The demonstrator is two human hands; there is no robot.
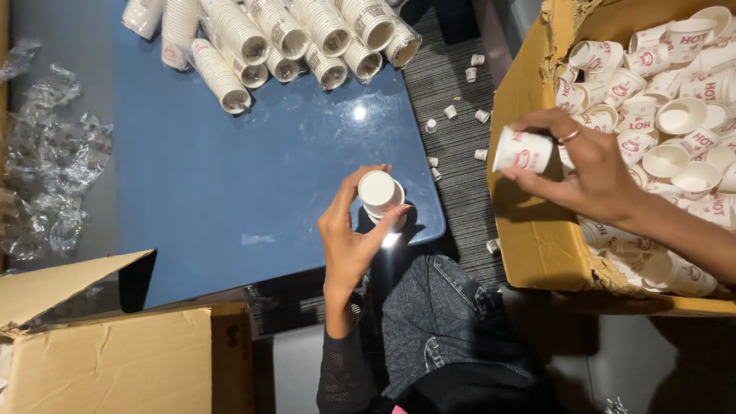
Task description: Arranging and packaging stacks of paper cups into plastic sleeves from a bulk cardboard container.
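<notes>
The blue surface (230,169) is bare across its middle, with stacks of paper cups (284,38) crowding its far edge and crumpled plastic wrap (46,169) along its left side; its near right corner lies just beside the left hand (349,238). That hand grips a short stack of white cups (381,195) upright over the corner. The right hand (586,165) pinches one single cup (521,149), tilted sideways, at the torn rim of the open cardboard box (537,238), which is heaped with loose cups (675,115), too many to count. About ten small cups (452,111) lie scattered on the floor. A second box (107,360) sits near left.
</notes>
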